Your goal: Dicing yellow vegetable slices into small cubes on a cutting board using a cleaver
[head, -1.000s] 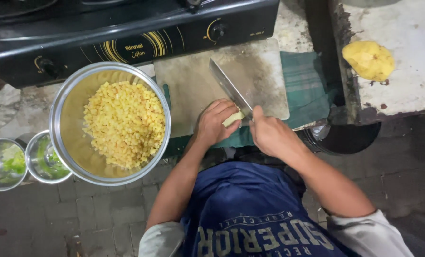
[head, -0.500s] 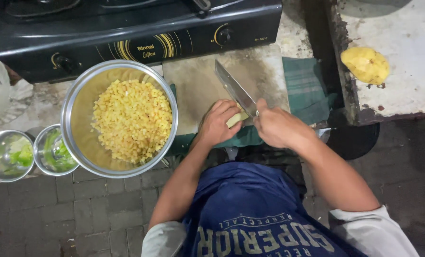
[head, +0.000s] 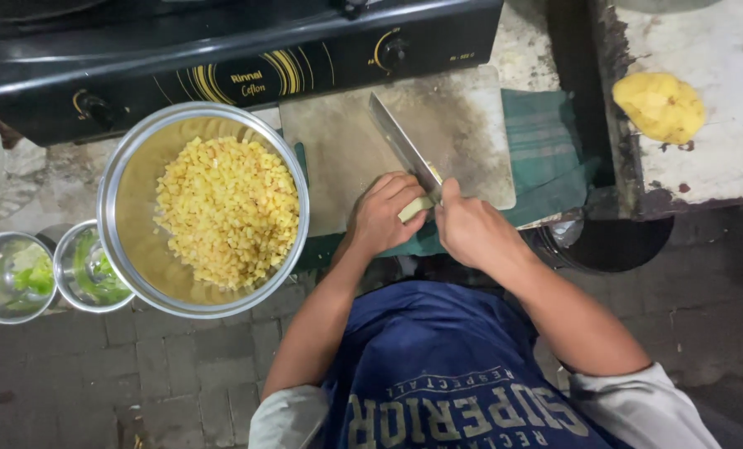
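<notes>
The right hand (head: 469, 226) is clenched around the handle of a knife (head: 403, 148), whose long blade runs up toward eleven o'clock over the cutting board (head: 463, 141). Just at nine o'clock of it, the left hand (head: 384, 218) curls its fingers over a pale yellow potato piece (head: 415, 208), pinning it to the near edge of the board; the blade's heel meets that piece between the two hands (how deep it has bitten cannot be told).

Under the board, toward three o'clock, lies a green checked cloth (head: 546, 141). At nine o'clock of the left hand stands a large steel bowl (head: 122, 166) heaped with small yellow cubes (head: 226, 212), its rim just beside the board. Farther out the same way sit two small steel bowls (head: 9, 278) holding green bits, touching each other. At twelve o'clock a black stove (head: 222, 50) runs along the top. Well apart at two o'clock, a whole peeled potato (head: 659, 106) rests on a stained white slab (head: 737, 158).
</notes>
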